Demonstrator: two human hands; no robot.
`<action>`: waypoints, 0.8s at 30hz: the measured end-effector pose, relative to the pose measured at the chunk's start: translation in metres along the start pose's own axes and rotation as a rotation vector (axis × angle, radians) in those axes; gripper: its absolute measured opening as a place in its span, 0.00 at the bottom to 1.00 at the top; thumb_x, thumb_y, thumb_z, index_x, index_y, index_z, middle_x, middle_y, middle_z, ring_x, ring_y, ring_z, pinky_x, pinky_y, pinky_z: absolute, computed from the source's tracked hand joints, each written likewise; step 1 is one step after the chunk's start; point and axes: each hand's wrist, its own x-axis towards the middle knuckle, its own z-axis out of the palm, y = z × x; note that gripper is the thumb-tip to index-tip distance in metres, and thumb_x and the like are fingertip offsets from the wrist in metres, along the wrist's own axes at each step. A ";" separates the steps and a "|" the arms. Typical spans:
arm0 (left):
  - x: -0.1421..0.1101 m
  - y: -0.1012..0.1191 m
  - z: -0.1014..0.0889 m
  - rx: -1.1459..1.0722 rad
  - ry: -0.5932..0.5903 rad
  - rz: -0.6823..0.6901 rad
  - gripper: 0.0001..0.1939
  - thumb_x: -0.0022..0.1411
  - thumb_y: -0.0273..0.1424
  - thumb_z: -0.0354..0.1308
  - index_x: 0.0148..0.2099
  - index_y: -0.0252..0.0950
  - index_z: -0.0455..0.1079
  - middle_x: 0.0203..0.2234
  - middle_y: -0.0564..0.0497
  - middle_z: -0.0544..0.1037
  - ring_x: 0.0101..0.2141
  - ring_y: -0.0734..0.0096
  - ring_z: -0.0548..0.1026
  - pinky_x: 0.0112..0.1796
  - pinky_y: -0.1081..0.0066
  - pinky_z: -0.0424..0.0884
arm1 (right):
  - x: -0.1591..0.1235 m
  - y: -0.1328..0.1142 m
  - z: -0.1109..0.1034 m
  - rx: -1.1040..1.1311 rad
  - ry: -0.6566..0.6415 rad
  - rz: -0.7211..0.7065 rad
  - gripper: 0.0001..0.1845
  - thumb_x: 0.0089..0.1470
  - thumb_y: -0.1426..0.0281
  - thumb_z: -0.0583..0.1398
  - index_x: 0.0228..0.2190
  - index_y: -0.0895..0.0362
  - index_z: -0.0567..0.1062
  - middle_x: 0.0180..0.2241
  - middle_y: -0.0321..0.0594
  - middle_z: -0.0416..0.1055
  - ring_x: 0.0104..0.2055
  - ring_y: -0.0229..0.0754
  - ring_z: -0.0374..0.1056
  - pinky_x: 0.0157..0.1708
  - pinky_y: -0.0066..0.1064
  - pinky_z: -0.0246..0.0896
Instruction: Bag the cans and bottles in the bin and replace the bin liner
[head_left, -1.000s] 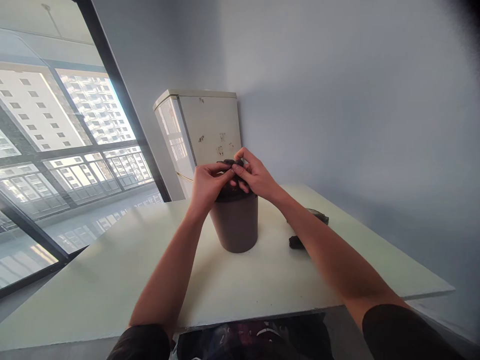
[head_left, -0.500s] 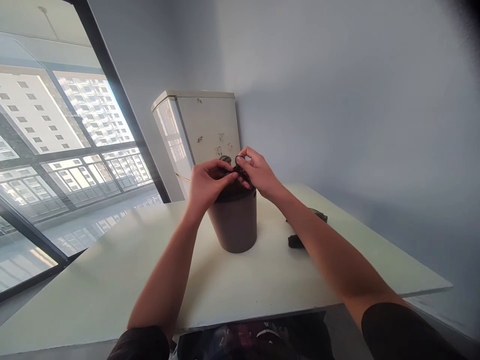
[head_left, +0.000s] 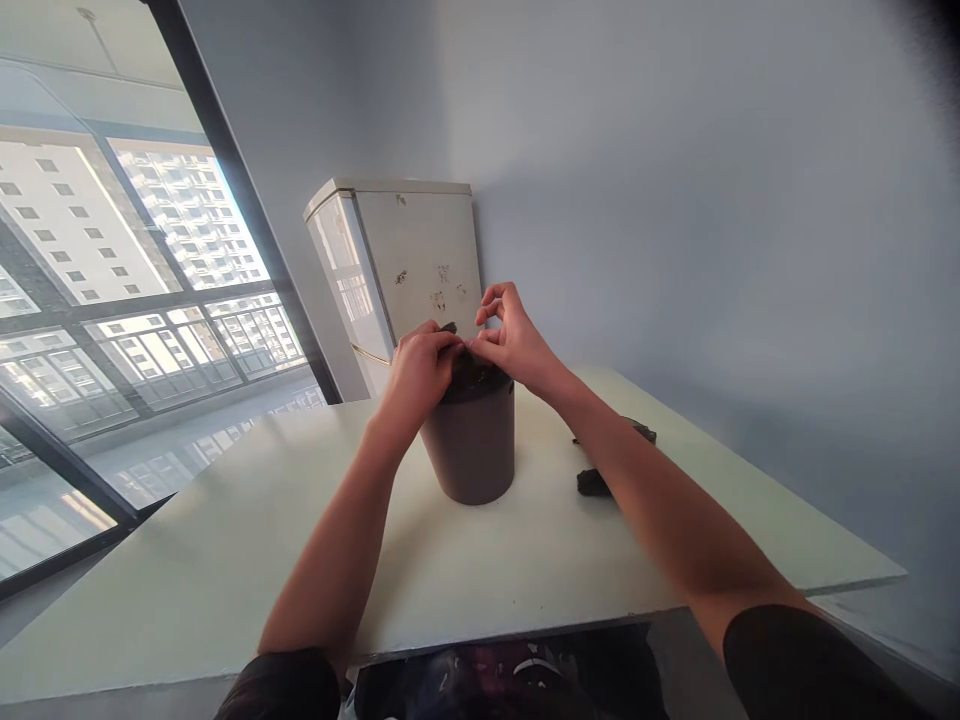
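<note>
"Two bare hands, near to far: what positions do they hold, and why?"

"Both forearms reach over the pale, smooth-topped table (head_left: 300,540). The left hand (head_left: 424,370) is pinched on the thin black plastic film (head_left: 474,380) above the grey-brown, tapered bin (head_left: 472,455). The right hand (head_left: 519,345) has thumb and forefinger together beside the left fingertips, other fingers raised. Whether film lies between them, I cannot tell. Meeting there probably lets each hand steady what the other works."

"State the location of the film and the bin."

"The film lies across the bin's mouth. The bin stands upright on the table, between the forearms; its flat base presumably keeps it stable, leaving both hands available."

"And beyond the right forearm?"

"Dark, crumpled bundles (head_left: 594,484), partly hidden by that arm. Their position to the side probably leaves the working area free. Farther off stands a white, box-shaped refrigerator (head_left: 420,240)."

"Give the count."

"Hands: two. Table: one. Bin: one. Bundles: two visible portions; whether they join behind the arm, I cannot tell. Refrigerator: one. Film pieces at the bin: not countable, since the hands cover part."
</note>
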 end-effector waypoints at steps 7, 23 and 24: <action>0.001 -0.005 -0.008 -0.252 -0.143 -0.120 0.16 0.73 0.34 0.53 0.31 0.36 0.70 0.25 0.52 0.72 0.30 0.68 0.68 0.33 0.68 0.61 | -0.005 -0.011 -0.004 -0.423 -0.191 -0.241 0.19 0.61 0.57 0.69 0.27 0.56 0.74 0.43 0.39 0.64 0.33 0.37 0.60 0.37 0.37 0.63; 0.007 -0.051 -0.015 -0.444 0.062 -0.342 0.15 0.61 0.40 0.68 0.43 0.36 0.87 0.33 0.44 0.86 0.35 0.60 0.82 0.41 0.61 0.75 | 0.002 -0.006 -0.016 -0.612 -0.281 -0.170 0.18 0.68 0.65 0.57 0.25 0.56 0.67 0.43 0.41 0.68 0.37 0.40 0.63 0.42 0.38 0.58; 0.008 -0.061 -0.017 -0.376 0.055 -0.350 0.13 0.61 0.39 0.68 0.42 0.36 0.87 0.31 0.44 0.86 0.34 0.59 0.82 0.42 0.59 0.75 | 0.003 -0.005 -0.020 -0.643 -0.306 -0.139 0.19 0.68 0.65 0.57 0.24 0.56 0.67 0.43 0.41 0.68 0.37 0.41 0.63 0.42 0.38 0.58</action>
